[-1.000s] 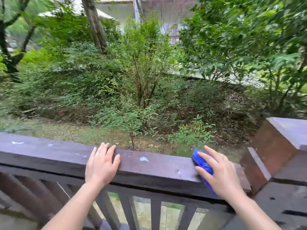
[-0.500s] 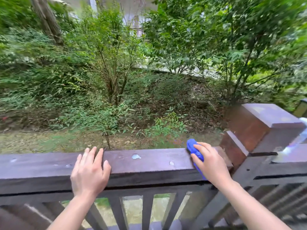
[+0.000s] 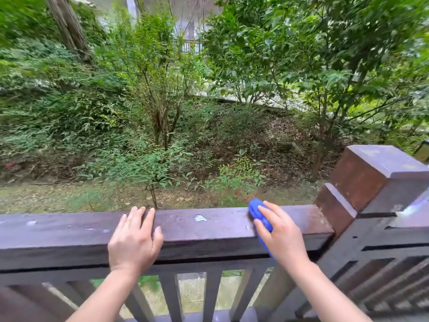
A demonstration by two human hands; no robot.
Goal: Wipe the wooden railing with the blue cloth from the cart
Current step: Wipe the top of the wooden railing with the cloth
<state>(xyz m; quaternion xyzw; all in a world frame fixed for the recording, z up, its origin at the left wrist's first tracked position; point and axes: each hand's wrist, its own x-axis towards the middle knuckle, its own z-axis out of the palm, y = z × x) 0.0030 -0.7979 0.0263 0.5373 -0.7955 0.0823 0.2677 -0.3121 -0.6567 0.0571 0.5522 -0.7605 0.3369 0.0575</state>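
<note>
A dark brown wooden railing (image 3: pixel 209 231) runs across the lower part of the view, its top flat and damp-looking. My right hand (image 3: pixel 282 235) presses a bunched blue cloth (image 3: pixel 256 211) onto the rail top, right of centre; most of the cloth is hidden under the palm. My left hand (image 3: pixel 134 240) lies flat on the rail to the left, fingers spread over the near edge, holding nothing. A pale speck (image 3: pixel 200 218) sits on the rail between the two hands.
A thick square corner post (image 3: pixel 376 177) rises at the right end of the rail, with another rail section turning toward me. Vertical balusters (image 3: pixel 212 293) stand below the rail. Beyond the railing are shrubs, trees and a leafy slope.
My right hand with the cloth has slid left along the rail, away from the corner post. My left hand stays flat on the rail. The view has swung to the right.
</note>
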